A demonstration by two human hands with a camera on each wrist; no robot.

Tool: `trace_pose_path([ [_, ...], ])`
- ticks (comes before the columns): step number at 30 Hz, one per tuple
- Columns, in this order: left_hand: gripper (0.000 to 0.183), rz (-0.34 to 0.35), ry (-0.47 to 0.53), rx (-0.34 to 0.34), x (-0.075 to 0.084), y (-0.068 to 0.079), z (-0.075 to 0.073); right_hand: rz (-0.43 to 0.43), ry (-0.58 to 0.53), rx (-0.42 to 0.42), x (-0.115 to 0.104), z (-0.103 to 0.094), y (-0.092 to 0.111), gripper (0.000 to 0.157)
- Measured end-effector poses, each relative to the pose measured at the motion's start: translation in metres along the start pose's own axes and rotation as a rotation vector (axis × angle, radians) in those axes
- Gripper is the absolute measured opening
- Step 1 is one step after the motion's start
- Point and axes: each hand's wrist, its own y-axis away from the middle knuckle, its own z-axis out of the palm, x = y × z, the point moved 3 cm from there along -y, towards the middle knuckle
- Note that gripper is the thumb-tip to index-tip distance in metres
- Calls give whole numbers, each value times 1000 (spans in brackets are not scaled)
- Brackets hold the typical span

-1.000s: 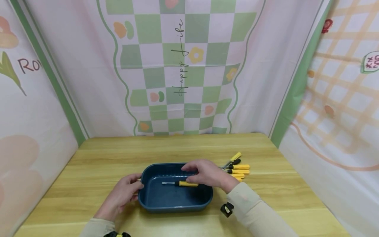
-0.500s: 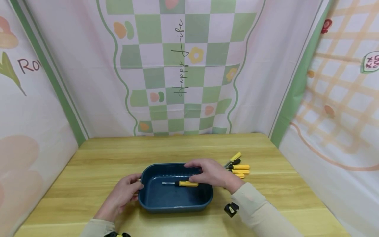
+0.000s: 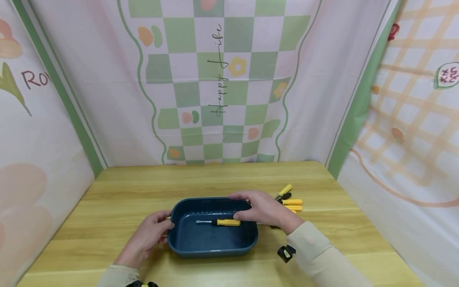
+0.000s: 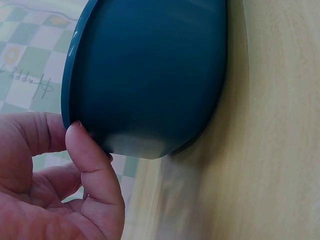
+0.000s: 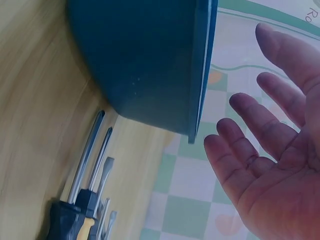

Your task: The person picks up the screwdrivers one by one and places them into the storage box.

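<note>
A dark blue rectangular plastic basin with rounded corners stands on the table. Inside it lies a yellow-and-black flathead screwdriver, its tip pointing left. My left hand pinches the basin's left rim between thumb and fingers, plain in the left wrist view. Over the right end of the basin my right hand holds nothing, its fingers spread and relaxed, shown apart from the rim in the right wrist view. More screwdrivers lie to the right of the basin, partly hidden behind the right hand in the head view.
The wooden table extends around the basin. Printed cloth hangs behind it and along both sides. Among the loose pile, one yellow-handled screwdriver lies slanted, farther back than the others.
My right hand has drifted right, away from the screwdriver in the basin, covering more of the pile. The left hand, basin and screwdriver inside have stayed put.
</note>
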Motion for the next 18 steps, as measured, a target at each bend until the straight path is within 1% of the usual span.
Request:
trace_pose_path([
  [9, 53, -10, -10, 5, 0, -1, 1, 3, -1, 26, 7, -10, 6, 65],
  [18, 52, -15, 4, 9, -1, -2, 2, -1, -8, 34, 15, -18, 11, 66],
])
